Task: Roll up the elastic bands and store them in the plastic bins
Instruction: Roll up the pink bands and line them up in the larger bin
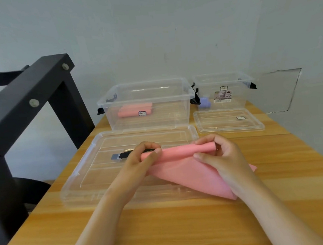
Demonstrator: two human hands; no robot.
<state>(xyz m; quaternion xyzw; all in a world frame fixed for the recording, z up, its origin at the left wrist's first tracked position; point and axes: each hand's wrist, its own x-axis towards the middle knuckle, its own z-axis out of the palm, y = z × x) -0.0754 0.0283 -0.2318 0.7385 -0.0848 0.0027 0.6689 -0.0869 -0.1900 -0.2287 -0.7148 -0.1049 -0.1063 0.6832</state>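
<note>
A pink band (189, 170) was noted near centre, its far edge rolled into a tube and the rest draped down to the table. Far back, pink rolls (134, 110) were stored in the large clear bin (165, 114). A lavender roll (204, 102) was stored in the small bin (238, 99), far right.

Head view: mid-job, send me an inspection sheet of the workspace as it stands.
Surface: light wooden table, flat.
Job's things: pink elastic band, partly rolled, its loose end on the table; large clear plastic bin holding pink rolls; small clear plastic bin holding a purple roll.
Clutter: large clear lid and small clear lid lying in front of their bins; black strip with a grey end on the large lid.
Hands: left hand and right hand both grip the band's rolled part.
Cables: nothing seen.
Surroundings: black metal frame at left; pale wall behind.
</note>
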